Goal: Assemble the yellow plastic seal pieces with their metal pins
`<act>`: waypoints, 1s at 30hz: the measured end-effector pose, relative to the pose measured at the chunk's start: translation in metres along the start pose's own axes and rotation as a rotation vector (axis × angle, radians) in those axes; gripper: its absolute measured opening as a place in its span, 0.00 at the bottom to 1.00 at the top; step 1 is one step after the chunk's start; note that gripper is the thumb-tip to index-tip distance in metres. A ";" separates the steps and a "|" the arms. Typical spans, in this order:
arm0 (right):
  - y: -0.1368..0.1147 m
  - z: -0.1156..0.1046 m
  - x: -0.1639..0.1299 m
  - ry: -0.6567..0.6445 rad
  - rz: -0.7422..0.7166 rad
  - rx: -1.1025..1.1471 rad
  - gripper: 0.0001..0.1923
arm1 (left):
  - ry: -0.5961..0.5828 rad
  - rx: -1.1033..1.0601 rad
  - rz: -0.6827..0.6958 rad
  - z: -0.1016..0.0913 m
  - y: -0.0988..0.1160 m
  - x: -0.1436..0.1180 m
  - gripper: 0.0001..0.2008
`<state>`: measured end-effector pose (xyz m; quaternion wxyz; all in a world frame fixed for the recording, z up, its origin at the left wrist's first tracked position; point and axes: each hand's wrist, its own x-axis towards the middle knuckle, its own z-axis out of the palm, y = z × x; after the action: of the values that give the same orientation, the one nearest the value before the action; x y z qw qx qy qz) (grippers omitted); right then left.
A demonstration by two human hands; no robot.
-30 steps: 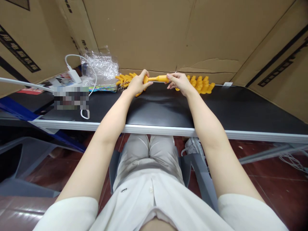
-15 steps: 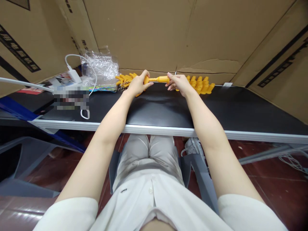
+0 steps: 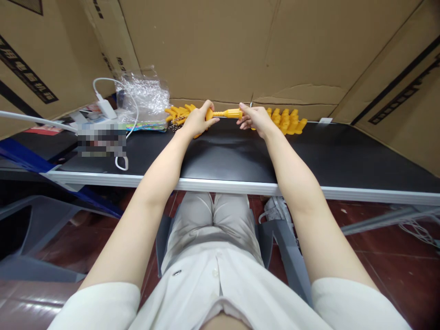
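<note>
Both of my hands hold one yellow plastic toy [image 3: 225, 113] just above the far side of the black table [image 3: 220, 156]. My left hand [image 3: 196, 120] grips its wider left end. The fingertips of my right hand [image 3: 254, 119] pinch the ridged right end. Behind my left hand lies a pile of yellow plastic pieces [image 3: 178, 113]. A second row of similar yellow pieces [image 3: 288, 121] lies behind my right hand, against the cardboard wall.
Cardboard sheets [image 3: 240, 50] wall in the table at the back and sides. At the far left are a clear plastic bag [image 3: 143, 98], a white charger with cable [image 3: 106, 107] and papers. The table's pale front edge [image 3: 220, 185] runs above my lap.
My right hand has shifted slightly along the toy's right end, fingertips now pinching its tip. My left hand keeps its grip.
</note>
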<state>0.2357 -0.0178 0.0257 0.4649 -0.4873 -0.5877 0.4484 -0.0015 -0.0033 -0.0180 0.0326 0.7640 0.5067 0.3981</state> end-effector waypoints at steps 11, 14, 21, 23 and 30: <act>0.007 0.000 0.006 0.017 0.000 0.011 0.28 | -0.008 0.037 -0.003 0.000 -0.001 0.001 0.17; 0.006 0.000 0.005 0.016 0.008 0.020 0.29 | 0.001 0.041 0.019 0.000 -0.002 0.001 0.16; 0.001 0.002 0.002 0.021 0.064 0.078 0.24 | 0.006 -0.009 0.013 0.003 -0.004 0.002 0.18; 0.000 0.003 0.001 0.024 0.073 0.095 0.24 | -0.003 -0.028 0.016 0.004 -0.006 0.002 0.19; 0.001 0.003 0.002 0.032 0.109 0.122 0.22 | -0.015 -0.008 -0.004 0.005 -0.004 0.001 0.22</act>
<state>0.2325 -0.0162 0.0248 0.4778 -0.4963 -0.5244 0.5004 -0.0011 0.0008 -0.0221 0.0399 0.7658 0.5064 0.3944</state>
